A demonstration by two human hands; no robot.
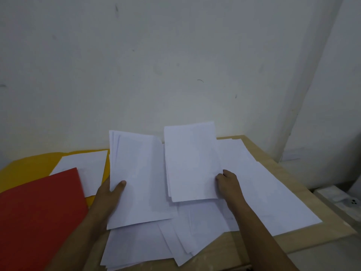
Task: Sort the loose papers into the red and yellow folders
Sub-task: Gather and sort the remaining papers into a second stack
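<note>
Where the pale wall [156, 65] meets the wooden table [293, 237], loose papers [254, 192] spread right, a red folder [39, 212] overlapping a yellow folder [23, 169] left. The left hand [109, 196] grips one sheaf [136, 182], thumb on top — the right hand [228, 182] pinches another sheaf [191, 163]. Fingers behind the sheets are hidden; any print is unreadable.

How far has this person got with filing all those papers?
Barely started, it seems. One sheet lies on the open yellow folder; the red folder looks closed. In hand: the left hand grips one bundle, the right hand another. Left: many loose papers on the table.
</note>
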